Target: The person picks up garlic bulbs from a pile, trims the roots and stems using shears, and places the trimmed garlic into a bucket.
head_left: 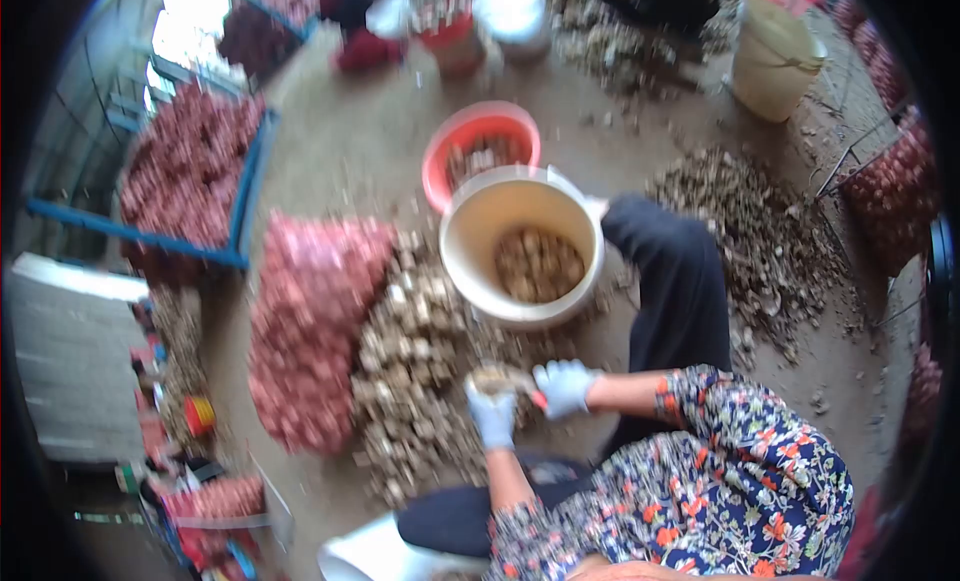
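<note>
The heap of untrimmed bulbs (410, 381) lies loose against the red mesh sack (310, 331) and reaches up to the cream bucket (460, 231). The heap could slump toward the person's knees if it is disturbed at its foot, since nothing walls it in. The bucket stands upright with a shallow layer of bulbs at its bottom, touching the red basin (440, 151) behind it. A bulb tossed from the lap could strike its rim and roll off across the littered floor.

Both hands wear pale gloves and meet just in front of the heap. The left hand (492, 413) is closed around one bulb (492, 379), fingers wrapped from below so the bulb's top shows above the glove. The right hand (565, 386) is curled shut and touches that bulb's side. A small red thing (540, 401) shows between the two gloves, perhaps a tool handle, but it is too blurred to tell. If it carries a blade, the left fingers sit close enough to be nicked should the bulb twist in the grip
</note>
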Available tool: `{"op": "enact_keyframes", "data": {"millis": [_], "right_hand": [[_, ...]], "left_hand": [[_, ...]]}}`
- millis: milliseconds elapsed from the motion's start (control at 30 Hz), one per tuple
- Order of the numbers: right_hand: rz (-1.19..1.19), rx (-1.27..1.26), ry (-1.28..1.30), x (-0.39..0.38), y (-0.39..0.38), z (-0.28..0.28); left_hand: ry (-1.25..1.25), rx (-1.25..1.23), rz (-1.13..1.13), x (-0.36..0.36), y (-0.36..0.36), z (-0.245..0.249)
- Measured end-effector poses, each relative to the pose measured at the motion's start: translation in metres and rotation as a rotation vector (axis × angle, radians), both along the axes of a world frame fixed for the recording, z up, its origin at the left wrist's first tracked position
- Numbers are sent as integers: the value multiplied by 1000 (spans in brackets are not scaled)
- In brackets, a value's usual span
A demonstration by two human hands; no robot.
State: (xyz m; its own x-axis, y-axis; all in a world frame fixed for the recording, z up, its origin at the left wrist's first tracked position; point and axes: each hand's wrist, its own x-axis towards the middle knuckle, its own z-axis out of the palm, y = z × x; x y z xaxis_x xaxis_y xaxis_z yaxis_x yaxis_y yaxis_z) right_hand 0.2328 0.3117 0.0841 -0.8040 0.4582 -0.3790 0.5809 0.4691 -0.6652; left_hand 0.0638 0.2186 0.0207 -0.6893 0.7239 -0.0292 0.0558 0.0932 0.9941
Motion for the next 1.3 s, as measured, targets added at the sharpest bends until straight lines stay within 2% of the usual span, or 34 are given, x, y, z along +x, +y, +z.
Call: {"op": "enact_keyframes", "data": {"millis": [33, 67, 100, 133, 167, 233, 367, 433, 567, 633, 700, 767, 800, 867, 900, 1000, 1100, 1233, 1300], "right_hand": [[6, 260, 68, 2, -3, 0], [0, 327, 91, 1, 0, 7], [46, 344, 93, 1, 5, 9], [87, 314, 92, 1, 12, 17], [82, 297, 51, -2, 14, 17], [94, 186, 71, 2, 21, 24], [142, 145, -7, 2, 17, 28], [160, 186, -1, 2, 15, 24], [216, 175, -47, 0, 16, 23], [249, 163, -98, 0, 16, 27], [255, 182, -112, 3, 14, 34], [290, 206, -142, -1, 14, 34], [307, 215, -118, 0, 15, 33], [279, 287, 34, 1, 12, 24], [283, 266, 25, -3, 12, 24], [331, 248, -54, -14, 8, 34], [405, 214, -112, -14, 7, 19], [351, 102, -93, -7, 1, -2], [305, 57, 21, -4, -6, -16]], "left_hand": [[-671, 161, 123, -13, 4, -11], [-557, 136, 148, -7, 8, 8], [-1103, 312, 124, -13, 9, 20], [-1250, 411, 101, -10, 9, 38], [-961, 331, 76, -19, -2, 15], [20, -98, 61, 19, 7, 81], [-68, -168, 82, 18, 3, 84], [-28, -159, 83, 17, -1, 81], [-99, -129, 139, 11, -7, 72], [-17, -169, 148, 9, -9, 71], [176, -321, 88, 18, -10, 82], [24, -236, 82, 21, -12, 84], [172, -297, 55, 23, -13, 88], [226, -216, 142, 30, -11, 93], [427, -231, 176, 27, -17, 84], [318, -348, 262, 23, -24, 78], [392, -306, 210, 19, -30, 69], [314, -346, 211, 19, -30, 72], [211, -317, 131, 16, -32, 64]]}}
